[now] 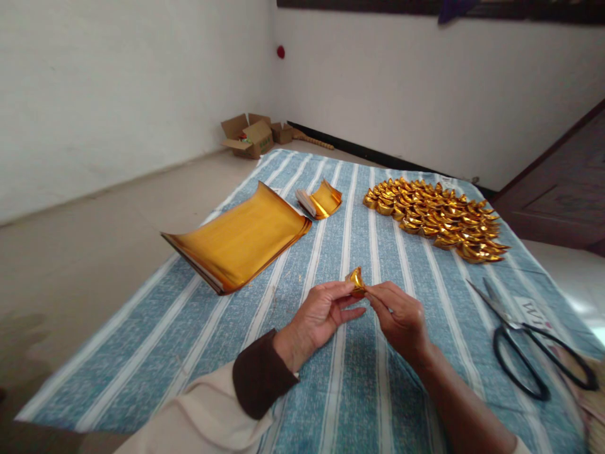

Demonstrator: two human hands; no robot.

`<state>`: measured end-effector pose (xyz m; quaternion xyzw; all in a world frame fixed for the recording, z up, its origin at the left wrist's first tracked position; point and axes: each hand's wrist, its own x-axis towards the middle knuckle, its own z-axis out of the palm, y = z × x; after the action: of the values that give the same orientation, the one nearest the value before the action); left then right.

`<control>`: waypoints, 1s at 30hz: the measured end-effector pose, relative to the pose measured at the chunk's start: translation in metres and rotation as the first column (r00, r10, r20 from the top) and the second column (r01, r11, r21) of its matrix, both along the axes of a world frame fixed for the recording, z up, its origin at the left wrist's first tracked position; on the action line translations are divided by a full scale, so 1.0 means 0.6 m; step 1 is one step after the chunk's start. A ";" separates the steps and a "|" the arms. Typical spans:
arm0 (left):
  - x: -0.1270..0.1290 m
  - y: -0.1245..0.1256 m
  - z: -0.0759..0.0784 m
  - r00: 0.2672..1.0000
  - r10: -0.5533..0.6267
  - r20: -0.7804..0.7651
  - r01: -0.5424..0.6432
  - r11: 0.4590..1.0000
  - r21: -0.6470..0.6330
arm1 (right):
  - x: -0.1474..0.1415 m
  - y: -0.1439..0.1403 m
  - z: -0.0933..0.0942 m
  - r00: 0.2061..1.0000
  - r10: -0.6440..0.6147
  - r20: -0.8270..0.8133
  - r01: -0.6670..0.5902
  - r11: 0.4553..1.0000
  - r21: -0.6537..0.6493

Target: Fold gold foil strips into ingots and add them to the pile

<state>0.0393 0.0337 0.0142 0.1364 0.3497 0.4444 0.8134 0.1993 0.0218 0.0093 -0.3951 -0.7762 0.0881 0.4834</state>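
Note:
Between my two hands, above the striped cloth, is a small folded gold paper ingot (356,280). My left hand (326,310) pinches its left side between thumb and fingers, with the lower fingers stretched out beneath. The fingertips of my right hand (397,313) are closed on its right corner. Many finished gold paper ingots (435,217) stand packed in rows at the far right. To the left lies a stack of large gold foil sheets (241,236) with curled edges. A smaller stack of cut gold foil pieces (324,200) sits just beyond it.
Black-handled scissors (513,325) lie partly spread at the right, near a white printed label (534,310). The blue and white striped cloth (265,340) covers the table. Open cardboard boxes (250,135) stand on the floor by the wall. A dark wooden piece (558,183) is at the right.

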 end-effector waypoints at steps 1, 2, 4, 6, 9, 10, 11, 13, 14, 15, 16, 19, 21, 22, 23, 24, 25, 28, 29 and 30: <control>0.000 0.000 0.002 1.000 -0.002 -0.005 0.002 1.000 -0.008 | 0.000 0.001 0.000 1.000 0.000 -0.007 0.000 1.000 -0.002; 0.000 0.000 0.005 1.000 -0.001 -0.009 0.001 1.000 -0.014 | 0.001 0.001 0.000 1.000 0.000 -0.015 0.000 1.000 -0.004; -0.001 0.000 0.010 1.000 0.003 -0.016 -0.004 1.000 -0.025 | 0.001 0.002 -0.001 1.000 0.004 -0.027 -0.004 1.000 -0.010; -0.002 0.000 0.014 1.000 0.007 -0.026 -0.008 0.999 -0.039 | 0.002 0.003 -0.002 0.999 0.011 -0.034 -0.012 1.000 -0.025; -0.004 0.001 0.019 0.999 0.005 -0.041 -0.007 0.998 -0.056 | 0.006 0.004 -0.002 0.999 0.011 -0.053 -0.016 0.997 -0.076; -0.004 0.001 0.019 0.999 0.001 -0.045 -0.004 0.998 -0.059 | 0.008 0.004 -0.002 0.998 0.008 -0.064 -0.014 0.995 -0.099; -0.005 0.002 0.020 0.999 -0.004 -0.052 0.001 0.998 -0.060 | 0.011 0.005 -0.002 0.997 0.003 -0.075 -0.012 0.993 -0.121; -0.006 0.003 0.021 0.997 -0.012 -0.074 0.007 0.998 -0.069 | 0.016 0.007 -0.001 0.995 -0.001 -0.099 -0.015 0.986 -0.166; -0.007 0.003 0.022 0.996 -0.015 -0.090 0.009 0.997 -0.073 | 0.019 0.009 0.000 0.994 0.001 -0.113 -0.023 0.981 -0.190; -0.008 0.004 0.022 0.994 -0.018 -0.109 0.010 0.997 -0.072 | 0.023 0.010 0.000 0.992 0.008 -0.128 -0.036 0.976 -0.217; -0.009 0.004 0.023 0.991 -0.019 -0.134 0.010 0.998 -0.064 | 0.026 0.012 0.000 0.990 0.020 -0.142 -0.055 0.968 -0.246; -0.012 0.006 0.023 0.962 0.031 -0.271 -0.030 1.000 0.011 | 0.035 0.016 0.002 0.982 0.074 -0.173 -0.128 0.936 -0.328; -0.015 0.008 0.024 0.911 0.106 -0.399 -0.074 0.993 0.095 | 0.040 0.018 0.003 0.979 0.106 -0.173 -0.164 0.917 -0.364; -0.017 0.009 0.024 0.881 0.140 -0.453 -0.083 0.986 0.144 | 0.042 0.019 0.004 0.978 0.118 -0.171 -0.176 0.910 -0.376; -0.019 0.010 0.024 0.857 0.162 -0.489 -0.076 0.979 0.191 | 0.043 0.020 0.005 0.977 0.129 -0.168 -0.185 0.904 -0.385; -0.021 0.012 0.024 0.846 0.167 -0.506 -0.054 0.972 0.230 | 0.044 0.020 0.007 0.977 0.140 -0.163 -0.195 0.899 -0.392; -0.023 0.014 0.024 0.850 0.152 -0.504 -0.021 0.966 0.256 | 0.045 0.020 0.008 0.975 0.152 -0.160 -0.204 0.895 -0.397; -0.030 0.019 0.021 0.897 0.028 -0.441 0.097 0.961 0.258 | 0.047 0.021 0.010 0.969 0.195 -0.153 -0.241 0.885 -0.398; -0.031 0.020 0.019 0.910 -0.022 -0.413 0.136 0.959 0.248 | 0.047 0.022 0.010 0.967 0.208 -0.149 -0.251 0.883 -0.397; -0.033 0.021 0.017 0.919 -0.070 -0.388 0.173 0.956 0.238 | 0.048 0.023 0.009 0.965 0.217 -0.146 -0.258 0.882 -0.395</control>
<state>0.0197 0.0465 0.0247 0.3491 0.4265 0.4013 0.7316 0.2281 0.0353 0.0148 -0.3848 -0.7584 0.3269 0.4122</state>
